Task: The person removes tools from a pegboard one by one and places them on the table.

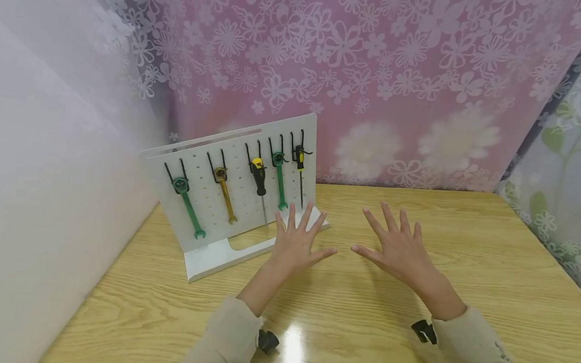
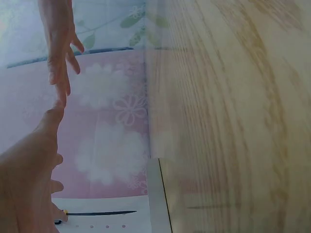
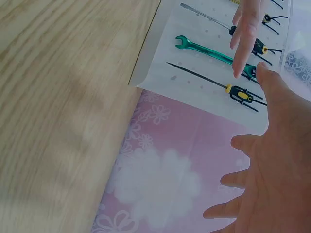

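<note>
Both hands hover over the wooden table with fingers spread and nothing in them. My left hand (image 1: 294, 247) is just in front of the white pegboard stand (image 1: 202, 259), overlapping its base in the head view. To its right, my right hand (image 1: 402, 253) is held apart, thumb toward the left thumb. On the pegboard's hooks hang a green wrench (image 1: 189, 209) at the left, a gold wrench (image 1: 225, 194), a black screwdriver with a yellow end (image 1: 259, 179), another green wrench (image 1: 280, 181) and a small black-and-yellow screwdriver (image 1: 300, 158) at the right.
The wooden table (image 1: 465, 234) reaches to a pink flowered curtain (image 1: 345, 85) behind. A pale curtain (image 1: 50, 163) borders the left side, and a leaf-patterned one (image 1: 561, 185) the right. Black wrist mounts (image 1: 268, 342) show at the sleeve cuffs.
</note>
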A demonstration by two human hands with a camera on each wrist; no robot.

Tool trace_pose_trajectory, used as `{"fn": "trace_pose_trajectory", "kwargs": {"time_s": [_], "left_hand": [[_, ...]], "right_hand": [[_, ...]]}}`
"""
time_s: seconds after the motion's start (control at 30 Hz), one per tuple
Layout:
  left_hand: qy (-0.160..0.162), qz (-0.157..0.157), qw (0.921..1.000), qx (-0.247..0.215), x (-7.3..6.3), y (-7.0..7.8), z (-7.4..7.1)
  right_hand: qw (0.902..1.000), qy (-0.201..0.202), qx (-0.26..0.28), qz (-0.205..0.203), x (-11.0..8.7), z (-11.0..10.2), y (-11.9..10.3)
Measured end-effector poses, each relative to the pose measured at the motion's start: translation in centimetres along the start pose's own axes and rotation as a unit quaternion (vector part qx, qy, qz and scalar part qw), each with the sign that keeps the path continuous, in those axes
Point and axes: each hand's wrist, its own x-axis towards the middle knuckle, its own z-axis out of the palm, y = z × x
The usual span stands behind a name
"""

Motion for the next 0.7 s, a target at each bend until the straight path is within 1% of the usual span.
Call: {"fn": "trace_pose_trajectory", "kwargs": {"time_s": [0.17, 0.23, 0.4, 0.5, 0.6, 0.7], "left_hand": [[0.018, -0.005, 0.9998, -0.002, 0.0, -0.2, -1.0], [0.03, -0.007, 0.9995, -0.002, -0.1, -0.4, -1.7], [0.074, -0.009, 0.9968, -0.028, -0.7, -1.3, -3.7], [0.106, -0.012, 0.9924, -0.062, -1.2, -2.2, -4.8], [0.145, -0.02, 0.9844, -0.098, -1.9, -3.4, -6.1], [0.188, -0.033, 0.9743, -0.119, -2.7, -4.8, -7.4]], "right_hand": [[1.0, 0.001, -0.003, -0.001, 0.6, -0.5, -0.2], [1.0, 0.005, -0.004, -0.002, 1.0, -0.8, -0.3], [0.9999, 0.012, -0.004, -0.007, 2.2, -1.9, -0.6], [0.9999, 0.013, 0.002, -0.01, 3.2, -2.6, -0.9], [0.9994, 0.019, 0.025, -0.014, 4.2, -3.2, -1.2], [0.9973, 0.029, 0.065, -0.02, 5.4, -3.8, -1.3]]}}
